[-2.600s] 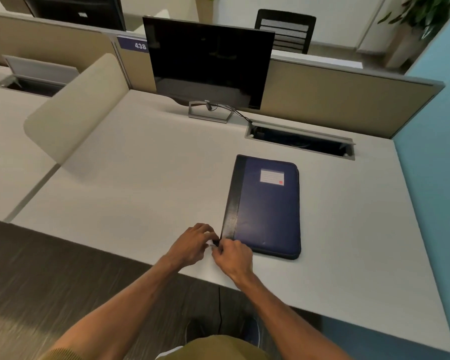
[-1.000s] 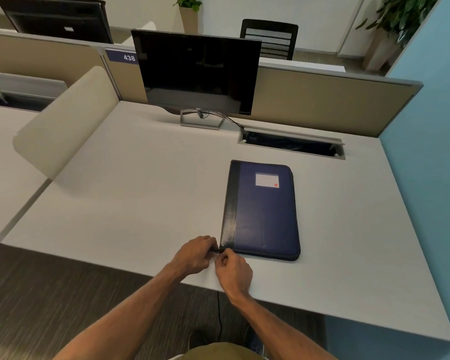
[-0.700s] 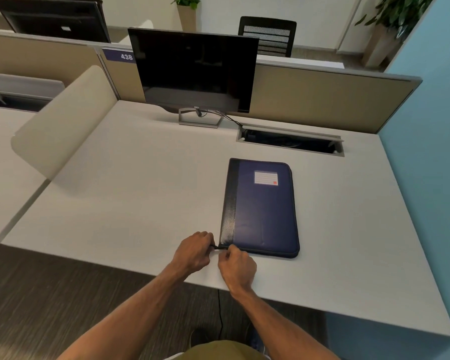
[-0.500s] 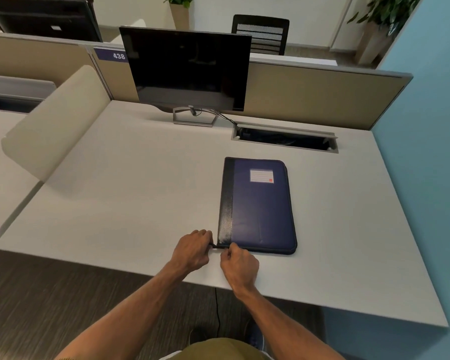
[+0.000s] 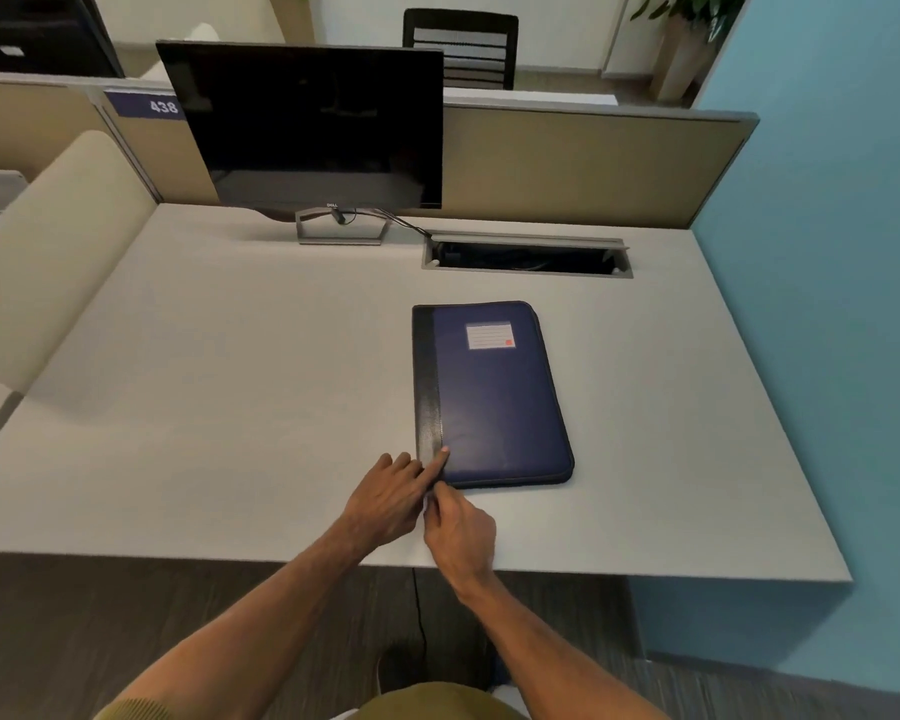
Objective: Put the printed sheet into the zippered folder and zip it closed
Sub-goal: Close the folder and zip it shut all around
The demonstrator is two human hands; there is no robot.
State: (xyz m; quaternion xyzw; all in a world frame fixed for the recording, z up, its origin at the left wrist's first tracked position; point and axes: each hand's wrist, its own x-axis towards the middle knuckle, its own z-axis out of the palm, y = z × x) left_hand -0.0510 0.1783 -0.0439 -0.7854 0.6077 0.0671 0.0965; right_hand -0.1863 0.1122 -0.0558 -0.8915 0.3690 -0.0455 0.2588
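Grey desk (image 5: 230, 381) is seen, with the blue zippered folder (image 5: 494, 402) lying flat and closed near its front edge. The folder's near left corner is touched by the stretched forefinger of the left hand (image 5: 385, 504); the right hand (image 5: 461, 530) is curled beside it, its hold cannot be told

You're wearing an olive-green garment (image 5: 437, 701), visible at the bottom centre of the frame. A ribbed short sleeve (image 5: 126, 711) in a similar olive shows at the lower left edge. Your arms are bare down to your left hand (image 5: 385, 504) and right hand (image 5: 461, 527). A dark shoe (image 5: 398, 667) shows just above the garment.
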